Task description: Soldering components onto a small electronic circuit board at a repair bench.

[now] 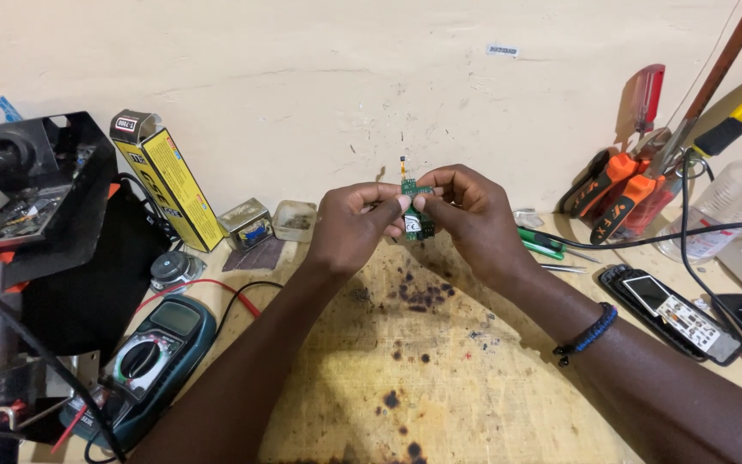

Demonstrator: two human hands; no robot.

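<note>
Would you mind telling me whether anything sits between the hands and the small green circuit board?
Nothing visible does: the left hand and right hand both already pinch the small green circuit board above the workbench.

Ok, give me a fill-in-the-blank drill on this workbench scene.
1. Both hands pinch a small ____ circuit board.
2. The multimeter lies on the person's ____ side.
3. The beaded bracelet sits on the ____ wrist.
4. The tall glue box is mainly ____.

Missing words: green; left; right; yellow

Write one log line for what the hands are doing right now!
left hand: pinches green board | right hand: pinches same board | board: held above scorched bench | nearby: multimeter
</note>
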